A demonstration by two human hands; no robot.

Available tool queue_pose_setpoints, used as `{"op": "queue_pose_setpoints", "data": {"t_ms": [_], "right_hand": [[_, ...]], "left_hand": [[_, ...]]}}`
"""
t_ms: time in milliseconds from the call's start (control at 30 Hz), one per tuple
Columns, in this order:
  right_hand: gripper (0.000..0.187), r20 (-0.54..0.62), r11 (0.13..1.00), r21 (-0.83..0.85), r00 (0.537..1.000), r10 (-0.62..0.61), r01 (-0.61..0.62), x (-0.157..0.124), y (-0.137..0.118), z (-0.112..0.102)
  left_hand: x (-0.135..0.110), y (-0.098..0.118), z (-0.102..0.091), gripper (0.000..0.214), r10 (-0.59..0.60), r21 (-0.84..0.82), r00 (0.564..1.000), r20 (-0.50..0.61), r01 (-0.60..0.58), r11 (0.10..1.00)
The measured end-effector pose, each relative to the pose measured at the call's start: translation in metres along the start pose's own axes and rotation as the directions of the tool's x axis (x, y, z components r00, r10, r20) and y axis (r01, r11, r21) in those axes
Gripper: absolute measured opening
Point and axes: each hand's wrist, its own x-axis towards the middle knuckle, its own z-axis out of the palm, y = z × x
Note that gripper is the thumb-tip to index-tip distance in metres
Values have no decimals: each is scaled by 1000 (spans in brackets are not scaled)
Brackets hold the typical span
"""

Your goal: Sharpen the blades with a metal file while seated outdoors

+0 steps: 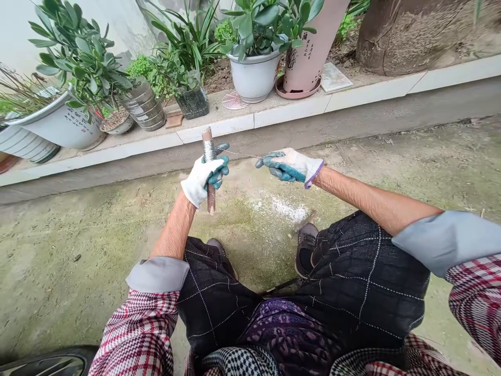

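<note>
My left hand (207, 175), in a white glove with a blue-green coated palm, is closed round a wooden stick (211, 201) held nearly upright. Silvery wire (209, 150) is wound in many turns about the stick's upper part. From there a thin strand of wire (245, 154) runs taut to the right. My right hand (287, 164), gloved alike with a purple cuff edge, pinches that strand between its fingers. The two hands are apart at about the same height, above the concrete ground. The fingers of the left hand partly hide the middle of the stick.
A tiled ledge (289, 112) crosses behind the hands, bearing a white pot (254, 78), a pink planter (309, 57) and several other potted plants. White powder (287, 209) lies on the ground between my shoes (306, 250). A wheel (50, 363) shows at the lower left.
</note>
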Motion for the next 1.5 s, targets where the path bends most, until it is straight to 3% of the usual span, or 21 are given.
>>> {"op": "queue_pose_setpoints", "data": {"t_ms": [267, 533, 633, 733, 800, 900, 1000, 1133, 1267, 1500], "right_hand": [[11, -229, 995, -100, 973, -4, -19, 8, 0, 1], [13, -349, 991, -135, 935, -70, 24, 6, -12, -2], [14, -303, 973, -228, 949, -90, 20, 0, -10, -3], [14, -137, 946, -324, 989, -48, 1, -4, -5, -10], [17, -46, 943, -327, 995, -86, 66, -2, -3, -16], [23, -55, 936, -281, 969, -239, 214, 5, -4, -16], [24, -32, 931, -251, 959, -282, 265, 13, -8, -1], [20, 80, 976, -141, 985, -154, 164, 15, -12, 25], [24, 108, 999, -53, 994, 3, 3, 12, -14, 35], [32, 76, 997, 72, 997, -4, -1, 12, -6, 29]], "left_hand": [[-2, 0, 10, 47, 36, -65, 999, 15, -35, 997], [2, -4, 7, 28, 44, -170, 991, -130, -66, 983], [5, -6, 0, 26, 43, -191, 978, -205, -83, 978], [4, -8, -3, 24, 41, -132, 972, -233, -73, 988], [2, -8, -2, 24, 32, -88, 978, -206, -51, 995], [-1, -8, 5, 23, 12, -44, 994, -112, -17, 999], [-2, -5, 16, 24, -26, -10, 999, -30, 26, 1000], [0, -4, 27, 25, -53, 7, 999, -12, 53, 999], [3, -4, 27, 25, -43, 1, 999, 1, 43, 999], [-2, -1, 25, 26, -17, -3, 999, 40, 18, 1000]]}}
